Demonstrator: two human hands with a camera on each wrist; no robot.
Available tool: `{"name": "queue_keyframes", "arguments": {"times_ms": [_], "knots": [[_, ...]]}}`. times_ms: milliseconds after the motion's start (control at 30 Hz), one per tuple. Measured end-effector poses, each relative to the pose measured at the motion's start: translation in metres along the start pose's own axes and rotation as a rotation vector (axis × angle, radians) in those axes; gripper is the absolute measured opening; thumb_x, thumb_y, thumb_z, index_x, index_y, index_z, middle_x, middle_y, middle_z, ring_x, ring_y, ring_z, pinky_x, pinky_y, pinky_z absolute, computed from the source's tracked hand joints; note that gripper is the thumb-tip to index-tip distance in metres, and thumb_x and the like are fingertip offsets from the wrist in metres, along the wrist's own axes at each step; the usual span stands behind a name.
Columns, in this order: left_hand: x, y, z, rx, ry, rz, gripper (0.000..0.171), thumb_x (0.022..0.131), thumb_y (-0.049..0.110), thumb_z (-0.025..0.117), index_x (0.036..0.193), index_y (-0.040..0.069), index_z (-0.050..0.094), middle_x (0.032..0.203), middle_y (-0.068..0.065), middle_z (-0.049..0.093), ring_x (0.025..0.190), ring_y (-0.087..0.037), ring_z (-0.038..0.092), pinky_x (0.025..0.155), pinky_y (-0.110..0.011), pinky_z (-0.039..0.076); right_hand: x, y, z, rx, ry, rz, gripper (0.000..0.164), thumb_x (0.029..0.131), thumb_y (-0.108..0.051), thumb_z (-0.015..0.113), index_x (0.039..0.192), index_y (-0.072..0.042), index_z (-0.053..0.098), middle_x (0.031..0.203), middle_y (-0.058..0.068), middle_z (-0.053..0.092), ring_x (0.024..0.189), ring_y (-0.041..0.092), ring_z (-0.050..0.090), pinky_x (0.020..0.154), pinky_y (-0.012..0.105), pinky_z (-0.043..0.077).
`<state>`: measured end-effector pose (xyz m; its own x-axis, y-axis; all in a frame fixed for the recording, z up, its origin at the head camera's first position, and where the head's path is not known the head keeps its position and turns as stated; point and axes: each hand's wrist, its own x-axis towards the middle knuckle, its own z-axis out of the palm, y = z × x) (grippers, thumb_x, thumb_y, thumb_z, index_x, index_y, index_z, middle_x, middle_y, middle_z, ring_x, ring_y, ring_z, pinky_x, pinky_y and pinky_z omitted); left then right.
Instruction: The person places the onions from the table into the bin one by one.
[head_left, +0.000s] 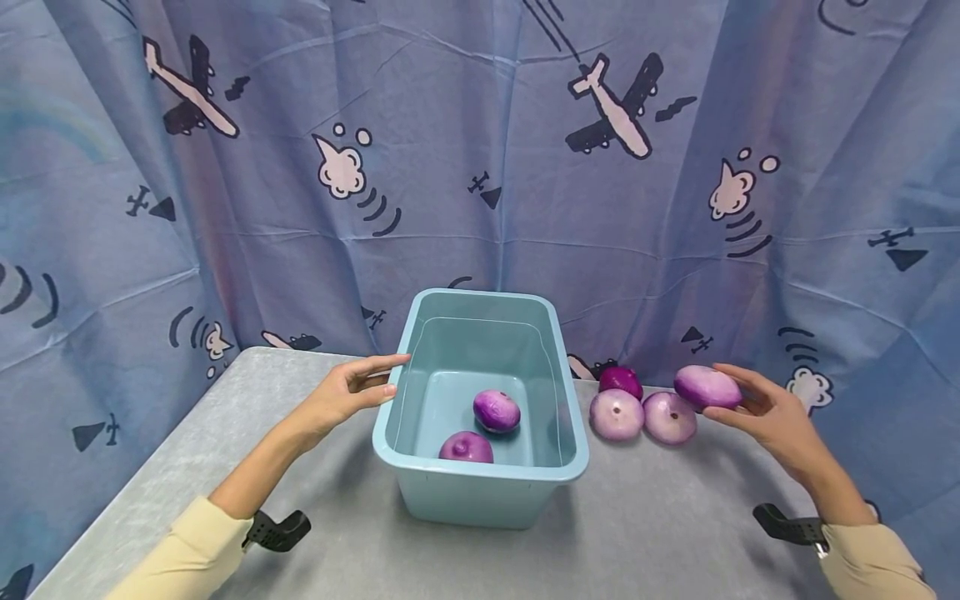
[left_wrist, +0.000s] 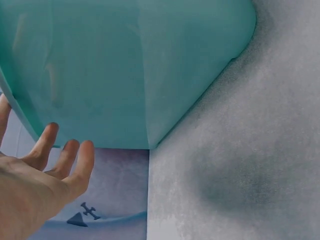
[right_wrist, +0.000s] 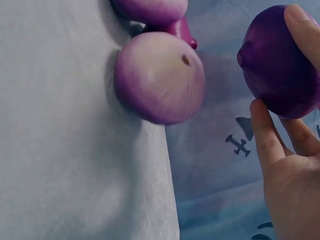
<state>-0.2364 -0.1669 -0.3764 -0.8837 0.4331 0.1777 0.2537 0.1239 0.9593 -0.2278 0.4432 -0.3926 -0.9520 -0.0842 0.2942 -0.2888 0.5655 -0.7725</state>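
At the right, my right hand [head_left: 780, 417] grips a red onion [head_left: 707, 387] between thumb and fingers. In the right wrist view this onion [right_wrist: 277, 65] is held off the table, its pointed end facing left. My left hand [head_left: 341, 400] touches the left rim of a light blue plastic tub [head_left: 480, 472] with its fingertips. Its fingers [left_wrist: 84, 162] are spread and loosely bent beside the tub's outer wall in the left wrist view. Inside the tub lie two more onions, one near the middle [head_left: 497, 412] and one partly hidden by the front rim [head_left: 467, 447].
Right of the tub, three onions sit close together: a pale one [head_left: 617, 415], another pale one [head_left: 670, 418] and a darker one [head_left: 620, 382] behind. They stand near the back edge of the grey table [head_left: 637, 533]. A blue curtain [head_left: 480, 167] with airplane prints hangs behind.
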Motion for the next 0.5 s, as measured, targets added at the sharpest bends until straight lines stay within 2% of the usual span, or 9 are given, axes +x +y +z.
{"name": "queue_keyframes", "arguments": {"times_ms": [167, 500], "knots": [[0.000, 0.000, 0.001, -0.003, 0.001, 0.000, 0.053, 0.098, 0.021, 0.070, 0.148, 0.012, 0.055, 0.148, -0.015, 0.051, 0.126, -0.028, 0.057, 0.098, -0.041, 0.049, -0.001, -0.006, 0.004, 0.014, -0.027, -0.009, 0.069, 0.090, -0.011, 0.080, 0.151, -0.009, 0.047, 0.133, -0.008, 0.052, 0.110, -0.005, 0.055, 0.081, 0.014, 0.050], [0.000, -0.001, 0.001, -0.006, 0.002, -0.002, 0.053, 0.098, 0.020, 0.069, 0.148, 0.012, 0.055, 0.149, -0.019, 0.049, 0.126, -0.027, 0.057, 0.097, -0.040, 0.050, 0.001, -0.022, 0.015, 0.030, -0.052, -0.034, 0.067, 0.090, -0.010, 0.080, 0.149, -0.009, 0.050, 0.134, -0.006, 0.053, 0.111, -0.002, 0.055, 0.084, 0.015, 0.049]]}}
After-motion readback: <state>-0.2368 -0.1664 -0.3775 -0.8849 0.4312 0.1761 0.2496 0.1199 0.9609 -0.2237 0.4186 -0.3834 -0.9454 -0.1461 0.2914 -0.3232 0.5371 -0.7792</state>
